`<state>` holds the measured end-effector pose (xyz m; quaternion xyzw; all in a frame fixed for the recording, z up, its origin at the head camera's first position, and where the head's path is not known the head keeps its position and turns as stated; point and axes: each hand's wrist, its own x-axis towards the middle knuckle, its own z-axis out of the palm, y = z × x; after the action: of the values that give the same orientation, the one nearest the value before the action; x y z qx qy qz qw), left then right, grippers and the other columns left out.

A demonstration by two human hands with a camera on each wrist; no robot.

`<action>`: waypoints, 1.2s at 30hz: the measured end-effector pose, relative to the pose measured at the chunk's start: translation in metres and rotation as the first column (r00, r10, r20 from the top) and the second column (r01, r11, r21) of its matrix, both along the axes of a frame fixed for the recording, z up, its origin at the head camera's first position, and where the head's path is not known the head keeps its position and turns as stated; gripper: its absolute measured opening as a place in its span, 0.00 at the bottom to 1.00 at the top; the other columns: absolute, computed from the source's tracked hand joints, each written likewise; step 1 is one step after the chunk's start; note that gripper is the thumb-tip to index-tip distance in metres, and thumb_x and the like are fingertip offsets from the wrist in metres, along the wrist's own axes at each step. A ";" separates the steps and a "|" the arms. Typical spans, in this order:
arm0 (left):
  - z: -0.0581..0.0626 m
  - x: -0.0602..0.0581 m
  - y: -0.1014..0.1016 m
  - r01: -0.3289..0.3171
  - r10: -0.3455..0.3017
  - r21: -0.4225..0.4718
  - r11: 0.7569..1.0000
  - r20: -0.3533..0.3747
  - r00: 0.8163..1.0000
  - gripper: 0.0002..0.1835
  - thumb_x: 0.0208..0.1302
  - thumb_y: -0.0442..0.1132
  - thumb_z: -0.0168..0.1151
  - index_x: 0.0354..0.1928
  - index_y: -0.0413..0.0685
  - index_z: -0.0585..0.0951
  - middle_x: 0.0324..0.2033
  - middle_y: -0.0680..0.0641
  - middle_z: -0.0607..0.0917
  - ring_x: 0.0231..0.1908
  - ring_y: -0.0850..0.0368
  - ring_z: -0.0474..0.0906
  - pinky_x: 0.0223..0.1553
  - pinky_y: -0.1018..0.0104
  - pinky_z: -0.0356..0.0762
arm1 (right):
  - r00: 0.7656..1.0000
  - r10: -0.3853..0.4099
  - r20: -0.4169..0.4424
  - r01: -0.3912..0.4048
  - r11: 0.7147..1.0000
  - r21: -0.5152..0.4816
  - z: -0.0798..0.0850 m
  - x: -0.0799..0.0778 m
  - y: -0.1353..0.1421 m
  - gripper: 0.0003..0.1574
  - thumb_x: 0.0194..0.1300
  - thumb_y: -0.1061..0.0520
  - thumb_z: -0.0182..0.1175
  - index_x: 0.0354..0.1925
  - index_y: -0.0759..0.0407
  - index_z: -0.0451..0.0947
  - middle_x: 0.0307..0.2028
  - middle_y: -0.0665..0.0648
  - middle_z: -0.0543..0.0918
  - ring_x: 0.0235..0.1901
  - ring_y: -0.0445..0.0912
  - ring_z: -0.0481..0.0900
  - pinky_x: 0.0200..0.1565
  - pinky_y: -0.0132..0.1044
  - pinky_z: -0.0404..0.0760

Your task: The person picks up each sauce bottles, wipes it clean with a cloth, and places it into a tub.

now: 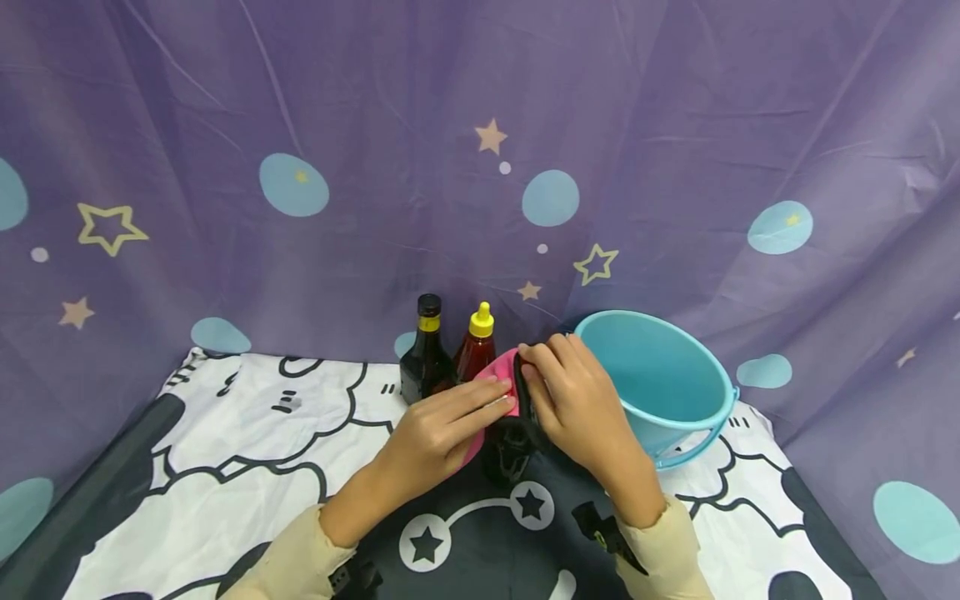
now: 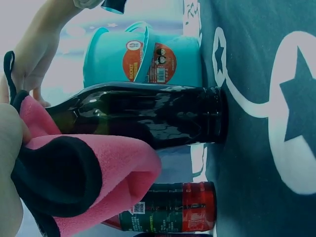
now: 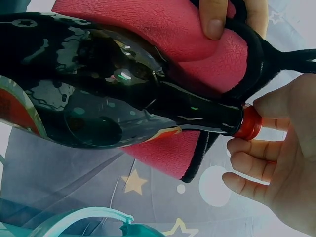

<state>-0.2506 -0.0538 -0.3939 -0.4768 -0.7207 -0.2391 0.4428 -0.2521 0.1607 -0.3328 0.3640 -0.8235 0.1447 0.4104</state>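
Observation:
A dark glass bottle (image 3: pixel 98 84) with a red cap (image 3: pixel 250 123) stands upright on the black-and-white cloth, mostly hidden by the hands in the head view. My left hand (image 1: pixel 438 429) holds a pink towel (image 2: pixel 118 163) with black edging and a hanging loop against the bottle's upper part. In the right wrist view the towel drapes behind the neck and shoulder. My right hand (image 1: pixel 581 400) pinches the cap between thumb and fingers.
Behind the hands stand a dark bottle with a black cap (image 1: pixel 425 358) and a red sauce bottle with a yellow nozzle (image 1: pixel 476 350). A turquoise bucket (image 1: pixel 652 367) with a handle sits to the right. A purple curtain (image 1: pixel 420 100) hangs at the back.

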 end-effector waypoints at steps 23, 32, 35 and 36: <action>0.004 0.002 0.000 -0.093 0.082 -0.097 0.991 -0.119 0.990 0.18 0.72 0.30 0.55 0.58 0.49 0.85 0.55 0.49 0.88 0.55 0.53 0.84 0.54 0.61 0.83 | 0.996 0.059 0.066 -0.059 0.998 -0.005 0.002 0.001 0.002 0.13 0.69 0.61 0.61 0.50 0.63 0.81 0.37 0.56 0.79 0.35 0.47 0.70 0.37 0.38 0.72; 0.003 0.001 0.001 -0.107 0.095 -0.113 0.988 -0.106 0.990 0.19 0.70 0.30 0.56 0.59 0.49 0.84 0.56 0.50 0.87 0.56 0.53 0.84 0.54 0.61 0.83 | 0.996 0.049 0.072 -0.050 0.999 0.009 0.001 -0.002 0.005 0.15 0.69 0.61 0.62 0.53 0.63 0.80 0.38 0.57 0.80 0.36 0.48 0.71 0.38 0.38 0.74; 0.002 0.001 0.000 -0.108 0.097 -0.126 0.986 -0.094 0.991 0.21 0.66 0.29 0.61 0.59 0.50 0.85 0.56 0.50 0.87 0.55 0.54 0.84 0.53 0.61 0.83 | 0.997 0.042 0.068 -0.043 0.999 0.009 0.000 -0.002 0.006 0.15 0.69 0.62 0.62 0.53 0.63 0.81 0.39 0.57 0.81 0.36 0.48 0.72 0.38 0.39 0.74; 0.001 0.001 0.000 -0.109 0.097 -0.129 0.986 -0.091 0.991 0.22 0.64 0.28 0.62 0.59 0.50 0.85 0.55 0.50 0.87 0.55 0.54 0.84 0.53 0.62 0.83 | 0.997 0.041 0.068 -0.042 0.999 0.009 0.000 -0.002 0.006 0.15 0.69 0.62 0.62 0.53 0.63 0.81 0.40 0.57 0.81 0.36 0.48 0.72 0.38 0.39 0.74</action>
<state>-0.2498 -0.0540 -0.3927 -0.4771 -0.7396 -0.1467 0.4515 -0.2539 0.1666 -0.3328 0.3780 -0.8301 0.1611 0.3770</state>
